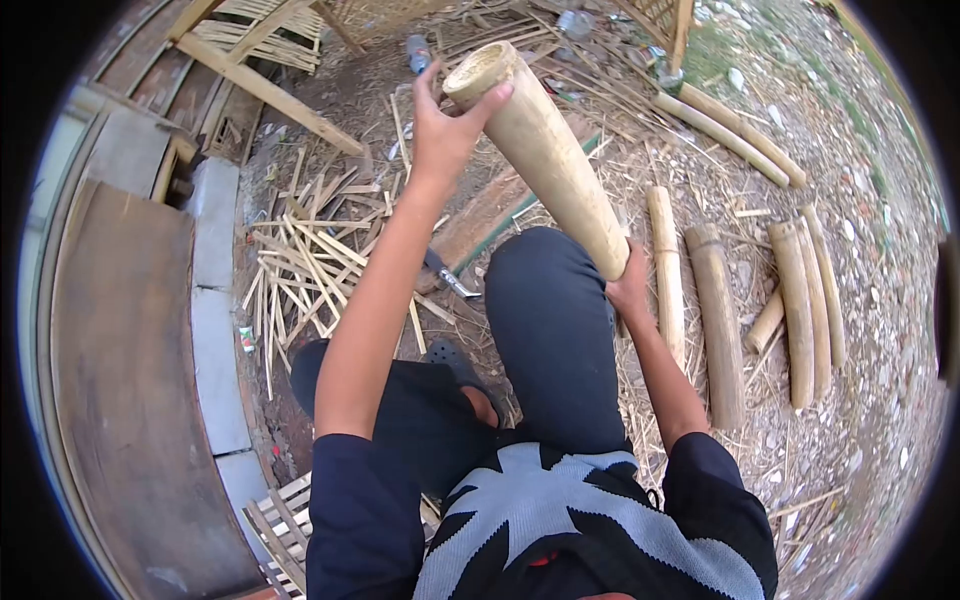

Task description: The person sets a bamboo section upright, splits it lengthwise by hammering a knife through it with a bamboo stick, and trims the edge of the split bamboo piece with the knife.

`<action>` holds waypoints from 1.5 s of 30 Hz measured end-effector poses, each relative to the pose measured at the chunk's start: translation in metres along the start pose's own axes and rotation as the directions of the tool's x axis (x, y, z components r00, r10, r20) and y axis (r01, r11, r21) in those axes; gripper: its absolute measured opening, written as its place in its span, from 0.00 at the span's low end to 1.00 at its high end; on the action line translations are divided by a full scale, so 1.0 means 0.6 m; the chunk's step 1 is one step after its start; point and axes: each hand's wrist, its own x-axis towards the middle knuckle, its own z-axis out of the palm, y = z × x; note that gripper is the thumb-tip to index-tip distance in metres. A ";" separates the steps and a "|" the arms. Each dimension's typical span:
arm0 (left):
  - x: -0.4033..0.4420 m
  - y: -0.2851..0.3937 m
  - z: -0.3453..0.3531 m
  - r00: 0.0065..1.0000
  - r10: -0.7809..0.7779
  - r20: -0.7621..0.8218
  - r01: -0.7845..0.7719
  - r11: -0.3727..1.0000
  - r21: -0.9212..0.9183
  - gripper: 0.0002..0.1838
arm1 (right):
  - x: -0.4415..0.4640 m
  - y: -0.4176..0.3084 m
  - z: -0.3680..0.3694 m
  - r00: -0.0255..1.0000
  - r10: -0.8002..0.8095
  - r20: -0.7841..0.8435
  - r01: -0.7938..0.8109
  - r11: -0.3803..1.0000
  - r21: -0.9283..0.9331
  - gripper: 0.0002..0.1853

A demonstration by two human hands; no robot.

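Observation:
A thick, pale bamboo section [555, 160] slants across in front of me, its open hollow end tipped up and away. Around that rim my left hand [447, 128] is closed, thumb on the near side and fingers on the left edge. Down at the lower end, beside my right knee, my right hand [629, 282] grips the bamboo, its fingers partly hidden beneath. On the ground below lies a dark-handled metal tool [450, 274], near a wooden board [490, 220] with a green edge.
Thin split bamboo strips [310, 260] lie heaped on the left. Several bamboo lengths [715, 320] rest on the right, with two poles [735, 130] farther back. A brown panel [135, 390] and grey blocks [217, 310] border the left. A plastic bottle [418, 54] lies beyond.

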 end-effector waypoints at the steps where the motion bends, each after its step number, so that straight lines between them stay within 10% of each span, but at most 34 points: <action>1: 0.001 0.000 -0.012 1.000 0.009 0.028 -0.010 1.000 0.029 0.59 | 0.004 -0.006 0.011 1.000 0.003 0.013 -0.003 1.000 0.022 0.47; 12: -0.073 0.016 -0.053 0.911 0.299 0.284 -0.407 0.762 0.504 0.49 | 0.055 0.008 0.132 0.943 0.239 0.230 -0.251 0.968 0.023 0.46; 19: -0.069 0.013 -0.062 0.931 0.224 0.287 -0.350 0.770 0.533 0.48 | 0.050 -0.059 0.106 0.962 0.174 0.208 -0.171 0.985 -0.031 0.42; 32: -0.070 -0.016 -0.095 0.971 0.139 0.196 -0.222 0.831 0.510 0.47 | 0.014 0.174 0.196 0.730 0.495 0.470 -0.564 0.825 0.007 0.45; 39: -0.064 -0.004 -0.083 0.968 0.123 0.219 -0.226 0.810 0.541 0.49 | 0.048 0.055 0.192 0.547 0.087 0.833 -0.808 -0.206 0.552 0.44; 45: -0.079 0.019 -0.046 0.926 0.254 0.278 -0.374 0.704 0.604 0.48 | 0.110 -0.102 0.128 0.441 0.153 0.885 -0.722 -0.526 0.450 0.43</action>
